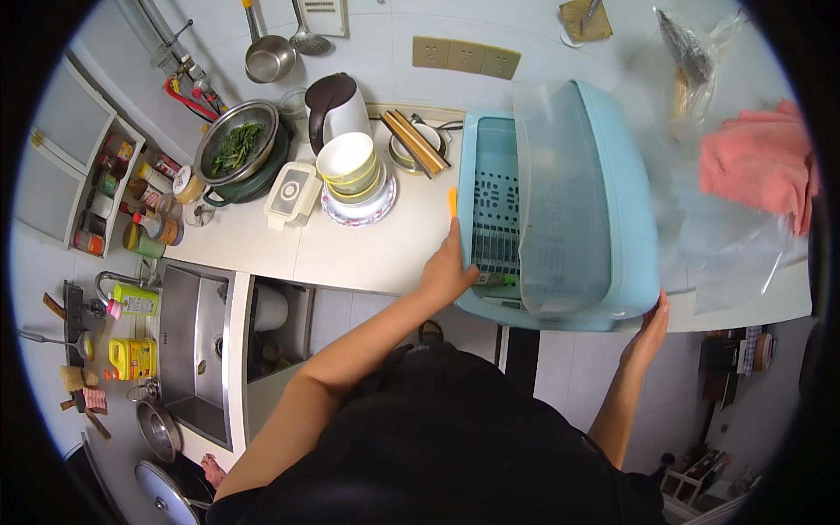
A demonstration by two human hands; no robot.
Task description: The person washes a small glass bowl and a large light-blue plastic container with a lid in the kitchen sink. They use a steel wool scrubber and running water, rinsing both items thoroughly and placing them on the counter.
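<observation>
A light blue plastic dish storage box (630, 197) stands on the countertop, its translucent flap (558, 210) partly raised. Through the opening show a perforated tray and rack slots. My left hand (449, 272) grips the box's left rim near the front corner; an orange-handled utensil (453, 201) sticks up beside its fingers. At the front right corner, my right hand (650, 325) holds the box from the side, its fingertips partly hidden. Left of the box are stacked bowls (348, 164) on a floral plate (387, 207), and wooden chopsticks (417, 144) lying across a round dish.
A lidded food container (292, 190), a white kettle (348, 108) and a steel colander with leafy greens (239, 144) stand further left. The steel sink (190, 348) is at lower left. A pink cloth (755, 157) and clear plastic bags (728, 249) lie to the right.
</observation>
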